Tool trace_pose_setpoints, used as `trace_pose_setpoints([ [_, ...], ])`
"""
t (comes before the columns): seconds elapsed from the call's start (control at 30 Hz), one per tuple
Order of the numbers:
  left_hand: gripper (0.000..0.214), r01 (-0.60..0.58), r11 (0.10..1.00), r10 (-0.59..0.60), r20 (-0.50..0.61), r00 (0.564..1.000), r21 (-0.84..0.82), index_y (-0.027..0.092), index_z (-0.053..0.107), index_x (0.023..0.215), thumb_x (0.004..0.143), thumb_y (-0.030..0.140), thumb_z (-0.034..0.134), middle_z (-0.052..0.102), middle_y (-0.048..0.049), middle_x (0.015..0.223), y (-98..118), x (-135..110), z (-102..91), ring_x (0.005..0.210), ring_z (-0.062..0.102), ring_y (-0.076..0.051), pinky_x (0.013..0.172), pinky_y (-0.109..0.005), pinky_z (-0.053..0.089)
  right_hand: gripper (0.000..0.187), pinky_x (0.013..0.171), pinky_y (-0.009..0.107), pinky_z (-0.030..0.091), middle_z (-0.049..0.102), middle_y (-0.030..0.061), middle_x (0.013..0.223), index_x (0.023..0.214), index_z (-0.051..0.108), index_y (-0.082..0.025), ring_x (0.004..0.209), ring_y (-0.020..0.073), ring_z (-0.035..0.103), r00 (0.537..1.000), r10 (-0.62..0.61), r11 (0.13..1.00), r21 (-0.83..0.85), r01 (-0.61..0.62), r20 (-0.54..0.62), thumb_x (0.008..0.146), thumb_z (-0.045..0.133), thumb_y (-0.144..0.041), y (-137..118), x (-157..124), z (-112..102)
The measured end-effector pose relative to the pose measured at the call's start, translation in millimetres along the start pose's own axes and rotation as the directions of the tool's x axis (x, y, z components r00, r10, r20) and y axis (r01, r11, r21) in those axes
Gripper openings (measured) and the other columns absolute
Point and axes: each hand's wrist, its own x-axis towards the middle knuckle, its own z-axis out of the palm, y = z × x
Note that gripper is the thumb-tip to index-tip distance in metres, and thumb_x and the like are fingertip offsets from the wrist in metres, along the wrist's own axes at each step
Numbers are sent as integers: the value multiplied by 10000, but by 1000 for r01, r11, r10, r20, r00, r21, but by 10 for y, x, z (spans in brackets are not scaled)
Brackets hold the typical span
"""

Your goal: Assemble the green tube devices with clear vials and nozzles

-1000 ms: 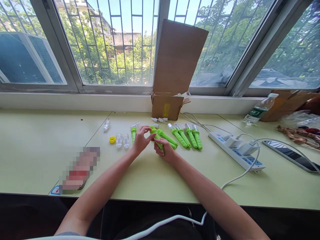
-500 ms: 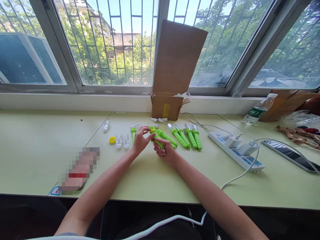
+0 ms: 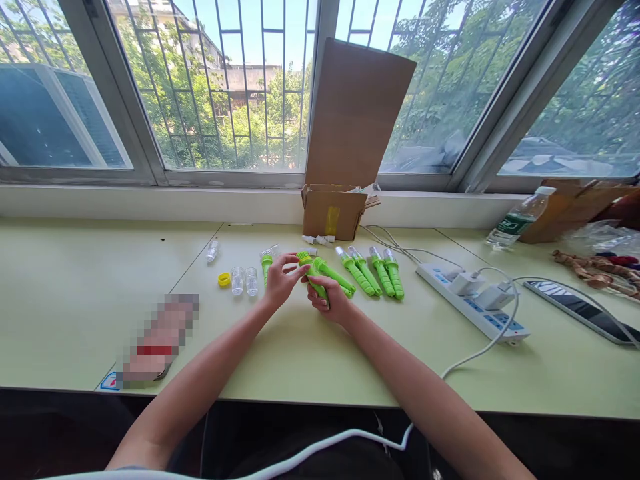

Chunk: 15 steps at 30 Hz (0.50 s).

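My right hand (image 3: 334, 302) is closed around the lower part of a green plastic handle (image 3: 320, 290), which slants away from me above the table. At its upper end, near a yellow collar, the fingers of my left hand (image 3: 281, 280) pinch it. Beside my left hand lies another green handle (image 3: 267, 263) with a clear top, partly hidden. Just right of the held piece are green handles (image 3: 333, 274) without clear tops. Several green sticks with clear caps (image 3: 357, 272) lie further right. Two clear plastic caps (image 3: 237, 281) and a yellow ring (image 3: 224, 279) are on the left.
Behind stands an open cardboard box (image 3: 330, 212), with small white pieces (image 3: 319, 240) before it. A power strip (image 3: 473, 303) with cables, a phone (image 3: 583, 312) and a water bottle (image 3: 520, 219) are right. Another clear piece (image 3: 213, 251) and a blurred-out object (image 3: 163, 340) lie left.
Both hands stay in nearly the same place on the green handle. Its upper end has shifted very slightly left, with small finger movements.
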Motion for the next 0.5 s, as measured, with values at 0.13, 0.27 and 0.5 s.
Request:
trace_pose_setpoints([
  [0.13, 371, 121, 989, -122, -1, 993, -80, 138, 648, 910, 653, 377, 767, 650, -112, 1035, 38, -20, 1, 950, 639, -202, 825, -383, 564, 246, 307, 180, 130, 464, -64, 507, 864, 584, -166, 341, 35, 271, 988, -107, 991, -88, 97, -115, 692, 652, -329, 11, 34, -18],
  [0.27, 383, 165, 982, -166, -5, 986, -92, 140, 657, 941, 646, 355, 772, 678, -112, 976, 51, -15, -17, 949, 645, -210, 824, -375, 551, 242, 309, 182, 139, 466, -57, 522, 858, 595, -157, 357, 38, 281, 972, -171, 982, -111, 154, -161, 690, 657, -320, 0, 46, -49],
  [0.5, 328, 178, 981, -180, -8, 984, -82, 140, 677, 917, 670, 345, 747, 696, -103, 943, -6, 21, -50, 879, 660, -192, 817, -358, 544, 232, 317, 179, 143, 465, -51, 534, 858, 597, -156, 369, 39, 296, 968, -171, 980, -133, 148, -185, 694, 658, -309, 2, 31, -36],
])
